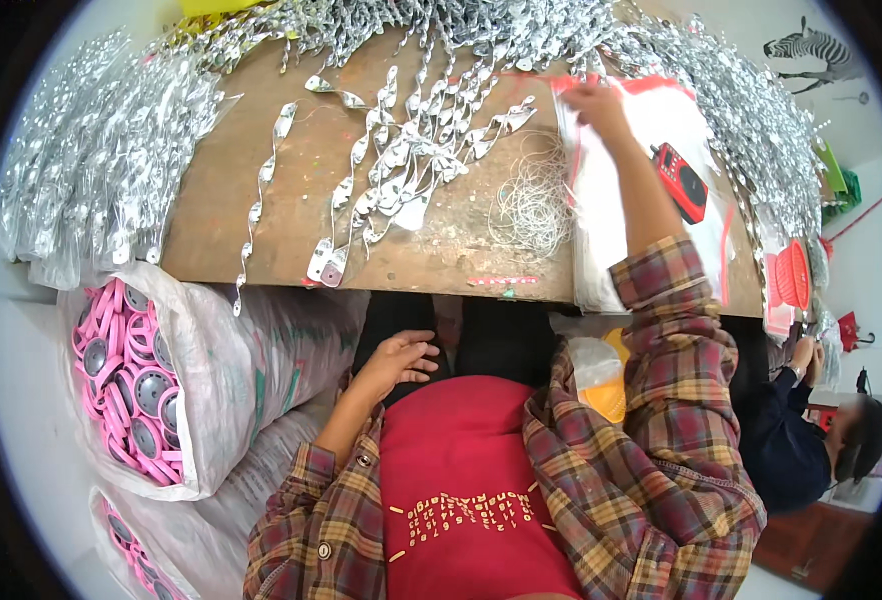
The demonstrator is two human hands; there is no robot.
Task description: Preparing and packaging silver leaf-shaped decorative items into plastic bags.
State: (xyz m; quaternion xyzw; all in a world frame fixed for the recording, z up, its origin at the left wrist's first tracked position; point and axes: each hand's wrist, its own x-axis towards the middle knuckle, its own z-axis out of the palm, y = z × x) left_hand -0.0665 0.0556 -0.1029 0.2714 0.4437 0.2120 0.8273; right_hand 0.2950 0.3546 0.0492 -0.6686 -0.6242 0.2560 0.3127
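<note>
Fingers of the right hand (597, 102): blurred and bent over the far left corner of the plastic stack; I cannot tell whether they grip anything.
Fingers of the left hand (401, 358): loosely parted and slightly curled above the lap, with nothing visible in them, well apart from the strips.
Plastic stack (661, 115): translucent whitish sheets with red edging, lying flat on the worktop (211, 220) under the right hand and forearm.
Silver strips (411, 170): twisted, in a loose cluster left of the right fingers; more are heaped along the far edge, just beyond those fingers.
White string (533, 210): tangled, between the cluster and the stack.
Red radio (681, 182): on the stack, right of the forearm.
Clear bags (111, 160): at the worktop's left end, filled with silver strips.
White sack (251, 360): on its side, left of the left hand, its mouth showing pink rings with dark centres.
Second sack (226, 500): below it, similar pink pieces at its mouth.
Orange basket (609, 400): beside the right sleeve, a pale translucent item in it.
Red basket (791, 273): far right, near a co-worker (791, 440).
</note>
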